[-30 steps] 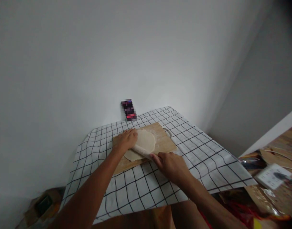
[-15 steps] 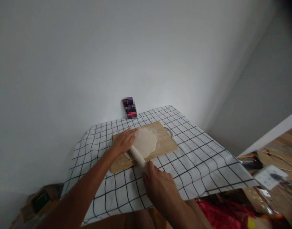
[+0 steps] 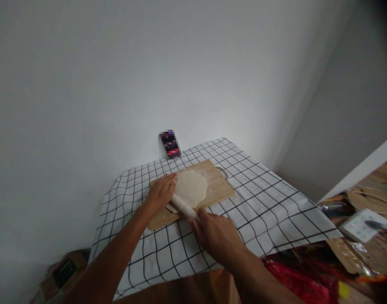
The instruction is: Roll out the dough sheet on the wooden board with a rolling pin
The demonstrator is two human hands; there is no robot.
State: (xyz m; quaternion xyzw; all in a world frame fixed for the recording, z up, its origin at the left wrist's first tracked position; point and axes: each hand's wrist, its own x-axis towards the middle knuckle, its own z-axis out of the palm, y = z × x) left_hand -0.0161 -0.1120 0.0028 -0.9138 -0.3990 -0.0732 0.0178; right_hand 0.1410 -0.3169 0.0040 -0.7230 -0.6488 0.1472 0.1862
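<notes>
A flat round sheet of pale dough point(image 3: 191, 188) lies on a wooden cutting board point(image 3: 218, 190). Across its near edge rests a pale rolling pin point(image 3: 182, 205). My left hand point(image 3: 162, 192) lies palm down on the pin's left end, fingers stretched toward the dough. My right hand point(image 3: 214, 234) presses on the pin's right end, just off the board's near edge, with fingers curved over it.
The board sits on a white cloth with a black grid point(image 3: 259, 211) over a table against a grey wall. A small dark packet point(image 3: 169, 144) leans on the wall behind. A white power strip point(image 3: 362, 224) and red wrappers point(image 3: 294, 283) lie at the right.
The rolling pin has come back toward me, from the dough's middle to its near edge. My right hand drew back off the board with it, and my left hand slid slightly nearer.
</notes>
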